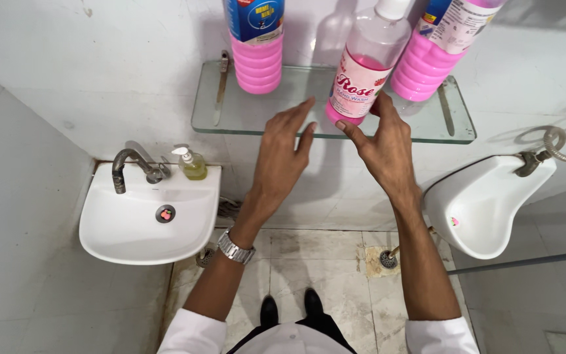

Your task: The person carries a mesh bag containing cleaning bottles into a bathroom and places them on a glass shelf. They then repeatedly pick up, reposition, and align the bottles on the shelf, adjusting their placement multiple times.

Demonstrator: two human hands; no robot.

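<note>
Head view looks down on two bare hands raised to a glass shelf (244, 118) on the white wall. Right hand (384, 147) has thumb and fingers spread around the base of a clear bottle of pink liquid (363, 69) standing on the shelf, touching its lower part. Left hand (283, 157) is open, fingers stretched and slightly apart, just left of that bottle and holding nothing; a metal watch (235, 249) sits on its wrist. Above the left hand stands a pink ribbed bottle (257, 56); another pink bottle (427, 62) leans just beyond the right hand. Below and left of the left hand is a white basin (132, 229) with tap (132, 167) and small soap dispenser (191, 164).
</note>
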